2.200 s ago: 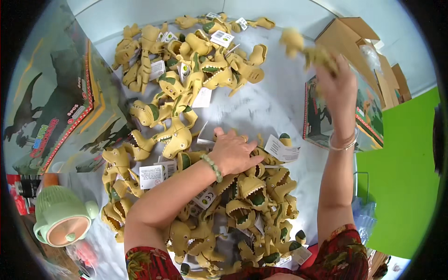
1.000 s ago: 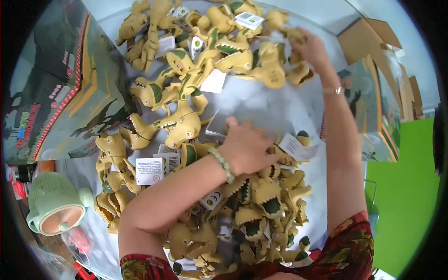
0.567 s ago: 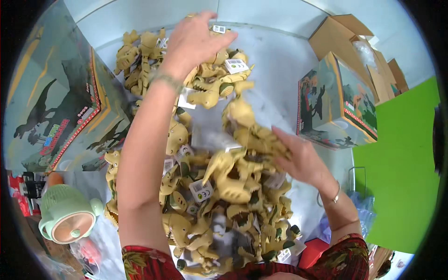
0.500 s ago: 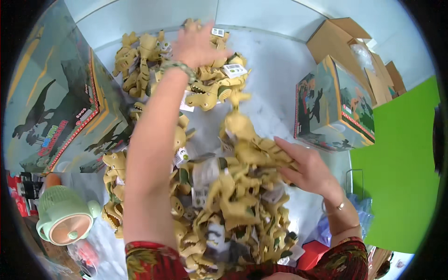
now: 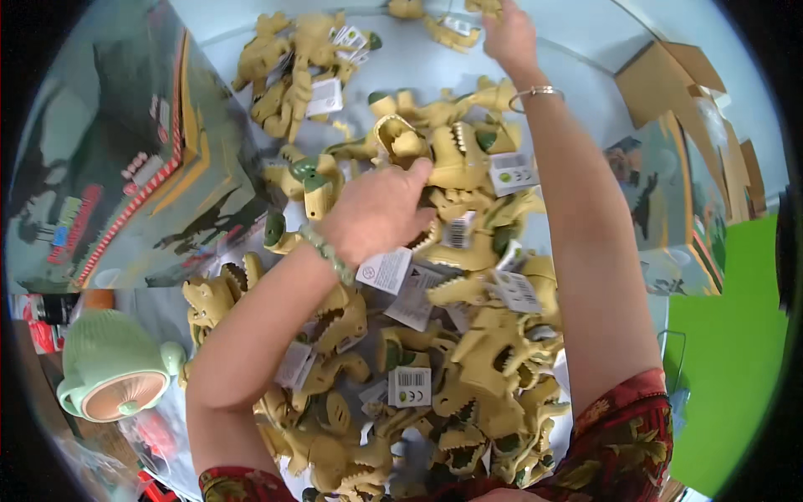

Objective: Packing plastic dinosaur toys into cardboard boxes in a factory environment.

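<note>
Around centre, toward eleven o'clock, the left hand (image 5: 368, 213) spreads thumb and forefinger over heaped toy dinosaurs (image 5: 458, 159), dozens, overlapping; at one o'clock, the right hand (image 5: 497, 12) pinches one toy dinosaur (image 5: 483, 5). Two printed boxes (image 5: 92, 159) flank them, nine-to-ten and three; one cardboard carton (image 5: 654, 77), two.

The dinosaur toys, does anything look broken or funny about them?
The dinosaur toys in the middle look messy: they lie in a jumbled heap, heads pointing different ways, with white tags sticking out at odd angles. I see nothing broken, but many overlap, so I can't be sure.
</note>
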A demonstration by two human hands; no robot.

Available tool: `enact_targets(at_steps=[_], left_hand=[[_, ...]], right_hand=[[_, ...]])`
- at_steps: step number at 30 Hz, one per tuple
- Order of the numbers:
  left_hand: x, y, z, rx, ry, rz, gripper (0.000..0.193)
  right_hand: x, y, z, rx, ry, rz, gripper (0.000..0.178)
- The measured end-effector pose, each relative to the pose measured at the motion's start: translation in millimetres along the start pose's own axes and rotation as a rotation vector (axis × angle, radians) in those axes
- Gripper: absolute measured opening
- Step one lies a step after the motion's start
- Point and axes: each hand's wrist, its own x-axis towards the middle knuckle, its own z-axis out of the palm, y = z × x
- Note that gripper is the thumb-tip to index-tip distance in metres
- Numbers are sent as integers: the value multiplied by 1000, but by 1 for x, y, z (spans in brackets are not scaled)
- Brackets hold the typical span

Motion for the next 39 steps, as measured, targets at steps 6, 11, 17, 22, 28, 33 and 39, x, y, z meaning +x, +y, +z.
enact_targets(at_steps=[6,11,17,22,28,33,39], left_hand=[[-22,5,-2,-74,77,-39,36],[-28,2,-3,-92,61,-72,30],[-66,16,-6,-27,-69,-179,19],[-114,25,-18,23,-67,-93,22],[-162,40,-17,-159,187,221,35],[-254,72,-72,-258,402,103,36],[-415,120,-21,-409,906,-459,39]], right_hand=[[-13,12,36,115,-300,223,28],[-22,-37,3,-88,-708,-12,48],[-85,-116,-117,82,-1025,66,53],[-136,-152,-184,127,-965,153,53],[-158,-157,-252,140,-697,-86,52],[-142,-191,-336,574,-351,355,44],[-228,-217,-395,671,-66,546,44]])
